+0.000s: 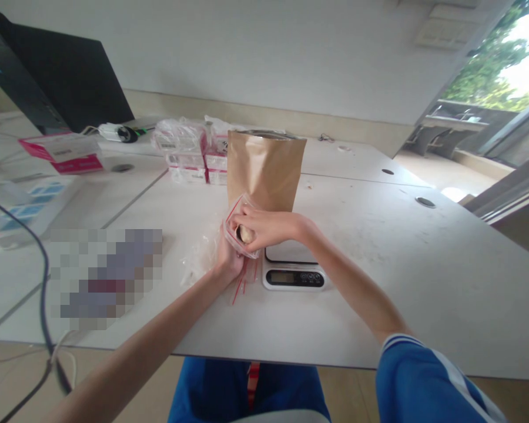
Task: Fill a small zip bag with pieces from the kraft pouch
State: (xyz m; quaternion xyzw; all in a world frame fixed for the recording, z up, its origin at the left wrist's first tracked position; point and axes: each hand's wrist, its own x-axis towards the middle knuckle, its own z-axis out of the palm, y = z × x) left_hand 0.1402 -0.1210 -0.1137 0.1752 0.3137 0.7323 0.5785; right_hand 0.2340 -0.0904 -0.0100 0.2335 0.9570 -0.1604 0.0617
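My left hand [227,258] grips a small clear zip bag with a red seal line [238,226] from below, just left of a white kitchen scale [293,273]. My right hand [267,228] is closed over the bag's mouth, its fingers pinched on a small brownish piece [245,234] at the opening. A brown paper stand-up pouch [264,167] stands open right behind both hands. More clear zip bags [200,258] lie flat on the table under my left wrist.
Stacked packs of clear bags with pink labels [189,153] sit behind the pouch. A pink and white box [64,153], a black monitor [57,76] and cables [39,282] are at left. The white table's [423,282] right half is bare; a window is far right.
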